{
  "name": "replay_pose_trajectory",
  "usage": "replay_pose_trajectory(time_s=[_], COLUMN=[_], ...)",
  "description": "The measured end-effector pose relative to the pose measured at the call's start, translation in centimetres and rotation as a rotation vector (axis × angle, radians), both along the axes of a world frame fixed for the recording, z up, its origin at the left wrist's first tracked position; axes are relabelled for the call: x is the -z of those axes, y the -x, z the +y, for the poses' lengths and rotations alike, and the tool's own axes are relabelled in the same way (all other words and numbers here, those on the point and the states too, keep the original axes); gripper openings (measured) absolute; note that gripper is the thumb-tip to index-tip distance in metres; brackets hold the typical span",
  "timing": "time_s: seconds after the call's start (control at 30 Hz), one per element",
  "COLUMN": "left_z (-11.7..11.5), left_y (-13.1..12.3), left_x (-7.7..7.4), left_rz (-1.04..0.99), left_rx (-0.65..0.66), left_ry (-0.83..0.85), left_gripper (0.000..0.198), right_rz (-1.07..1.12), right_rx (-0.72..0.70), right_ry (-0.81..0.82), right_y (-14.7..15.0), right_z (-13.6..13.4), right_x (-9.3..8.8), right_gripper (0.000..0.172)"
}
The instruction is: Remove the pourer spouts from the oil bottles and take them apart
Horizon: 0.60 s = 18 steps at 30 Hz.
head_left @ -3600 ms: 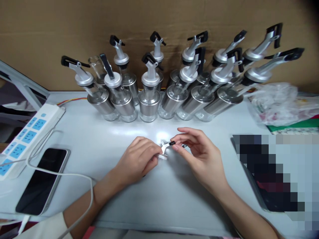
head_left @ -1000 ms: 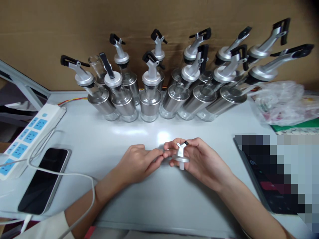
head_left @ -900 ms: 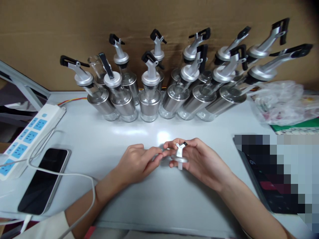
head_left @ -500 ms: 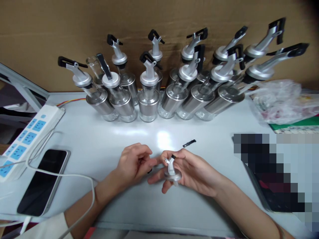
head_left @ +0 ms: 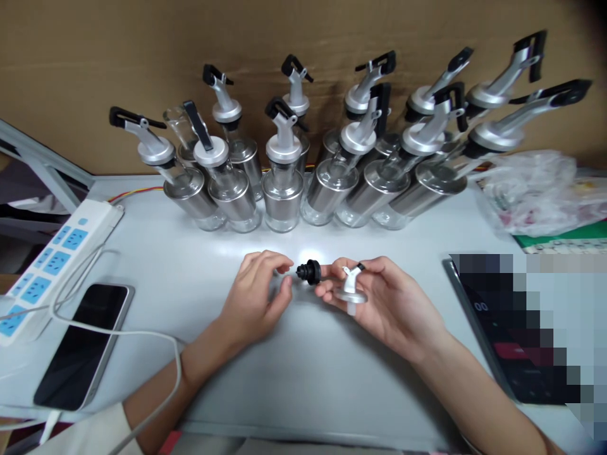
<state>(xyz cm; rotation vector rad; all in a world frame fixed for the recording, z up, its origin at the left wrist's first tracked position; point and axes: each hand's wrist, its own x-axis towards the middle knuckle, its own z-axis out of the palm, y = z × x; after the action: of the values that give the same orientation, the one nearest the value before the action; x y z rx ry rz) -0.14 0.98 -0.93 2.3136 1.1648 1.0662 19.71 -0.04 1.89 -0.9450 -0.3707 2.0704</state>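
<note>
My right hand (head_left: 389, 297) holds a silver pour spout (head_left: 351, 281) with a black tip, its flat flange and short white stem pointing down. A ribbed black stopper (head_left: 309, 272) lies sideways between my hands, close against the fingertips of my right hand; whether they grip it I cannot tell. My left hand (head_left: 258, 291) is open just left of the stopper, thumb and fingers apart, holding nothing. Beyond both hands stand several glass and steel oil bottles (head_left: 283, 196) with silver spouts and black levers.
At the left are a white power strip (head_left: 85, 218), a phone (head_left: 83, 347) and a white cable (head_left: 142, 333) crossing my left forearm. A dark device (head_left: 478, 335), partly pixelated, lies at the right below a clear plastic bag (head_left: 531, 189). Cardboard (head_left: 156, 57) backs the table.
My right hand has moved up and right with the pour spout. My left hand has opened, and the black stopper has come into view. The small black lever on the table is now hidden.
</note>
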Motion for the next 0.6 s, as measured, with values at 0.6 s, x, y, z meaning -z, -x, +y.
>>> replay_pose_trajectory(time_s=[0.6], left_z=[0.16], left_y=[-0.03], left_x=[-0.52], left_rz=[0.154], left_rx=[-0.018], left_ry=[-0.051], left_gripper=[0.007], right_rz=[-0.133], right_rx=[-0.075], right_ry=[-0.162], right_y=[0.41], right_z=[-0.73], right_x=[0.07], right_gripper=[0.020])
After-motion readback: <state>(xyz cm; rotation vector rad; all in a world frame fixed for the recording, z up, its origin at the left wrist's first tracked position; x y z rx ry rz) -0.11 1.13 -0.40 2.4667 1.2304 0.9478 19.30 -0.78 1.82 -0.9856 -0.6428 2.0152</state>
